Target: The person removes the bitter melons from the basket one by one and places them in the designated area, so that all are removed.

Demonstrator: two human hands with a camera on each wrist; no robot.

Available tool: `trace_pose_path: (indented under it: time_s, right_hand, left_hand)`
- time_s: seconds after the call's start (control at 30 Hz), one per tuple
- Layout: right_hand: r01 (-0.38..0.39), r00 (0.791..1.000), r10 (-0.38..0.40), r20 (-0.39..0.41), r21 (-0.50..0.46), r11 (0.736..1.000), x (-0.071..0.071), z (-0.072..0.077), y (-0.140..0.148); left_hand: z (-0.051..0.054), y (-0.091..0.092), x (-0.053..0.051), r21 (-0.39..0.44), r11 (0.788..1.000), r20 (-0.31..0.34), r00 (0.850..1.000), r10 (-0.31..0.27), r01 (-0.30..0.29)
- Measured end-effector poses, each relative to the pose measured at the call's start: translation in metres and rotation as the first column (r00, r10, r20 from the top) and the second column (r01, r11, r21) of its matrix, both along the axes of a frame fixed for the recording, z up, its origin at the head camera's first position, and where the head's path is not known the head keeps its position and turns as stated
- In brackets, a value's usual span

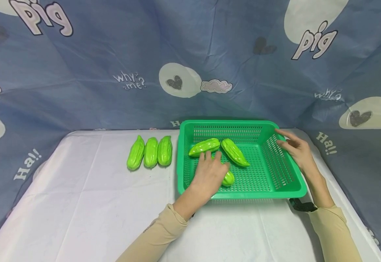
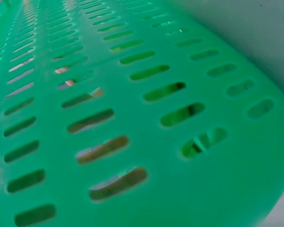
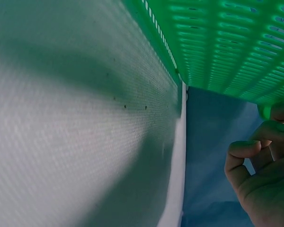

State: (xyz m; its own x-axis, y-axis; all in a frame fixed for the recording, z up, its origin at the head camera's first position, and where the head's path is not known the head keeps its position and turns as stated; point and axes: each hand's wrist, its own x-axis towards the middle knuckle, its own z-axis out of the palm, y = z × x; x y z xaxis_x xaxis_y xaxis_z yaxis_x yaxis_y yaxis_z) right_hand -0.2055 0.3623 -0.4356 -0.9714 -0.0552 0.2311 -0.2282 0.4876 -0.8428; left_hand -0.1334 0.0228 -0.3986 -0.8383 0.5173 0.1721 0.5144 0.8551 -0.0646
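My left hand (image 1: 209, 175) is inside the green plastic basket (image 1: 242, 195), its fingers curled over a shiny green bitter melon (image 1: 228, 179) that they partly hide. Two more bitter melons lie on the basket floor beyond those fingers: one at the back left (image 1: 206, 146), one slanting to the right (image 1: 235, 153). At the basket's right side, my right hand (image 1: 296, 151) holds the rim near the far corner. In the right wrist view several fingers of the right hand (image 3: 265, 170) are bent below the rim. The perforated basket wall (image 2: 132, 109) fills most of the left wrist view.
Three bitter melons, the left one (image 1: 135, 153), the middle one (image 1: 150, 153) and the right one (image 1: 165, 151), lie side by side left of the basket. A white cloth (image 1: 79, 203) covers the table. Behind it hangs a printed blue curtain (image 1: 105, 54).
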Motion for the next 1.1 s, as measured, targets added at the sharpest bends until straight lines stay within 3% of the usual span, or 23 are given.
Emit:
trace_pose_path:
  time_s: [0.33, 0.5, 0.73, 1.1]
  right_hand:
    - [-0.001, 1.0, 0.001, -0.005, 0.004, 1.0, -0.001, 0.0016, -0.0004]
    - [-0.006, 1.0, 0.006, -0.007, -0.002, 1.0, 0.0013, 0.0041, -0.0031]
    - [-0.013, 1.0, 0.013, -0.014, -0.001, 1.0, 0.0034, 0.0042, -0.0043]
    - [-0.006, 1.0, 0.006, -0.001, -0.021, 1.0, 0.0021, 0.0031, -0.0033]
  left_hand:
    - [-0.0013, -0.0009, -0.0022, 0.021, 0.999, -0.074, 0.997, 0.032, -0.03]
    - [-0.0017, -0.0013, -0.0014, -0.009, 0.998, -0.02, 0.998, 0.054, -0.054]
    - [-0.002, -0.0013, 0.0008, 0.019, 1.0, 0.094, 0.995, 0.014, -0.016]
    - [-0.0013, -0.0011, 0.0005, 0.006, 1.0, 0.169, 0.986, 0.018, -0.02]
